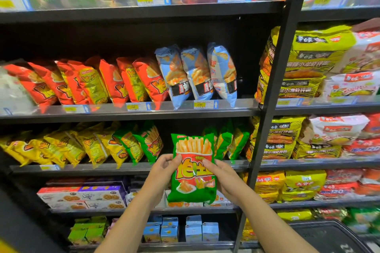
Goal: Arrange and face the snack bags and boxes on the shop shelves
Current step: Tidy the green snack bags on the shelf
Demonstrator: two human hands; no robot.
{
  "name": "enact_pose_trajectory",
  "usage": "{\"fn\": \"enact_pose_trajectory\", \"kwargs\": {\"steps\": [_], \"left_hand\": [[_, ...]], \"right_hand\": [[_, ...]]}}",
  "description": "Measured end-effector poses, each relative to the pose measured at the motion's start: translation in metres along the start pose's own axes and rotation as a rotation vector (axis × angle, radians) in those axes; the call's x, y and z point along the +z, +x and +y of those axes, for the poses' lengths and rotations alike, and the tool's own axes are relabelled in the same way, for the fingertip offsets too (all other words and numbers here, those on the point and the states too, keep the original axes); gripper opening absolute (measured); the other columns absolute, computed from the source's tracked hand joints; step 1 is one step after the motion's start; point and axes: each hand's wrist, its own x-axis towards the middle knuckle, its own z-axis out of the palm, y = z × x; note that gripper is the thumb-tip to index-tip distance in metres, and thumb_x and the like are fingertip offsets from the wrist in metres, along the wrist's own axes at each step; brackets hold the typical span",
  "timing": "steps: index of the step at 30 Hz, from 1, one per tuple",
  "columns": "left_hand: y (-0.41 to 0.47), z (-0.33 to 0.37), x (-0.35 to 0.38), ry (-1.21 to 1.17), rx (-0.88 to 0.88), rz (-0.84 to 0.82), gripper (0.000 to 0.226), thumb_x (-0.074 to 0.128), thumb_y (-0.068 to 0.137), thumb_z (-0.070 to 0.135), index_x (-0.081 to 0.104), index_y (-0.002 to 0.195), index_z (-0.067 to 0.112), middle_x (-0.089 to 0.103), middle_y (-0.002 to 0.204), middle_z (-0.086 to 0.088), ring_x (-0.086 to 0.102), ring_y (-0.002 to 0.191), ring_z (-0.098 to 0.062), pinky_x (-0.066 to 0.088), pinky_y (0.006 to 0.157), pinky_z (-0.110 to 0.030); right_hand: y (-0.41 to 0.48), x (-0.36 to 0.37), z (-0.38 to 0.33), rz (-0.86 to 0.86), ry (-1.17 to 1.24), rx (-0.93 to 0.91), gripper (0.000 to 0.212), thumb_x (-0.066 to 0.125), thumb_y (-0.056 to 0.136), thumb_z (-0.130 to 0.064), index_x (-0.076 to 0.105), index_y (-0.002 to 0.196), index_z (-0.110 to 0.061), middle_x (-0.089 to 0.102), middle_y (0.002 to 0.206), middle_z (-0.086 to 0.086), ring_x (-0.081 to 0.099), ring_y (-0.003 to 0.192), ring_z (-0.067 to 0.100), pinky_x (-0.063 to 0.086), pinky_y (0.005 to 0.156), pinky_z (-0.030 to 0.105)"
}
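Gripping: my left fingers (173, 159) pinch the left edge of the green bag (193, 189); my right fingers (209, 165) curl round its right edge, thumb laid across the print.
Hands: left hand (164, 168) and right hand (225, 179) both clasp the green bag at mid-height, one on each side.
Green bag: upright, front toward me, held in the air and resting on nothing.
Shelf lip: the shelf lip (102, 167) runs just behind the green bag, crossing at about its middle.
Gap: a dark gap (167, 129) shows behind the top of the green bag, in the row of its own kind.
Step in hand: I judge this to be seating the green bag in that gap.
Doing it well: I would keep the print forward, lift the bottom edge over the lip, slide straight back, and let go only once it stands. A light hold, since the contents likely crush.
Left of the green bag: leaning green bags (144, 144), then yellow bags (61, 148).
Right of the green bag: edge-on green bags (228, 141), just beside the gap.
Above the green bag: blue bags (197, 74) and red bags (82, 82), one shelf up.
Below the green bag: biscuit boxes (82, 197), lower down small cartons (170, 230).
Far right of the green bag: black post (273, 109), noodle packs (308, 68) beyond it.
In the way: the lip, and the tilted neighbours on both sides, which I think could topple if brushed.
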Motion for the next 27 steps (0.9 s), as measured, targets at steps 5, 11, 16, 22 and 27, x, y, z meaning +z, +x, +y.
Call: {"fn": "enact_pose_trajectory", "kwargs": {"steps": [5, 11, 16, 22, 27], "left_hand": [[0.0, 0.006, 0.009, -0.088, -0.057, 0.055, 0.037, 0.067, 0.099, 0.042, 0.06, 0.116, 0.009, 0.08, 0.098, -0.008, 0.078, 0.074, -0.01, 0.056, 0.054, -0.022], [0.003, 0.001, 0.004, 0.044, 0.028, 0.17, 0.047, 0.072, 0.095, 0.045, 0.054, 0.131, 0.021, 0.069, 0.123, 0.0, 0.067, 0.114, -0.02, 0.055, 0.093, -0.039], [-0.011, 0.002, 0.015, 0.154, 0.138, 0.093, 0.029, 0.064, 0.101, 0.042, 0.056, 0.127, 0.034, 0.064, 0.127, 0.011, 0.065, 0.111, -0.004, 0.053, 0.077, -0.02], [-0.017, -0.004, 0.023, 0.07, 0.065, -0.025, 0.05, 0.067, 0.098, 0.043, 0.045, 0.142, 0.034, 0.065, 0.128, 0.016, 0.07, 0.107, -0.003, 0.062, 0.085, -0.032], [-0.013, -0.012, 0.014, 0.059, 0.036, 0.06, 0.068, 0.084, 0.076, 0.051, 0.05, 0.134, 0.039, 0.073, 0.121, 0.01, 0.072, 0.109, -0.009, 0.059, 0.097, -0.042]], "right_hand": [[0.006, 0.005, -0.007, 0.011, 0.04, 0.047, 0.054, 0.07, 0.095, -0.047, 0.065, 0.134, -0.011, 0.075, 0.124, 0.012, 0.071, 0.119, 0.029, 0.049, 0.111, 0.054], [0.008, 0.006, -0.006, 0.172, 0.01, -0.046, 0.048, 0.078, 0.092, -0.035, 0.058, 0.133, -0.023, 0.078, 0.118, 0.002, 0.076, 0.107, 0.022, 0.057, 0.1, 0.053], [0.006, 0.017, -0.007, 0.302, -0.283, -0.183, 0.051, 0.081, 0.089, -0.038, 0.051, 0.129, -0.028, 0.071, 0.121, -0.005, 0.072, 0.105, 0.01, 0.061, 0.093, 0.04], [0.005, 0.026, 0.001, 0.202, -0.341, -0.242, 0.049, 0.071, 0.098, -0.036, 0.048, 0.14, -0.026, 0.06, 0.132, -0.005, 0.071, 0.105, 0.007, 0.062, 0.085, 0.028], [0.002, 0.022, 0.004, 0.133, -0.396, -0.264, 0.039, 0.062, 0.104, -0.027, 0.055, 0.143, -0.028, 0.061, 0.139, -0.01, 0.066, 0.115, 0.001, 0.059, 0.093, 0.029]]}}
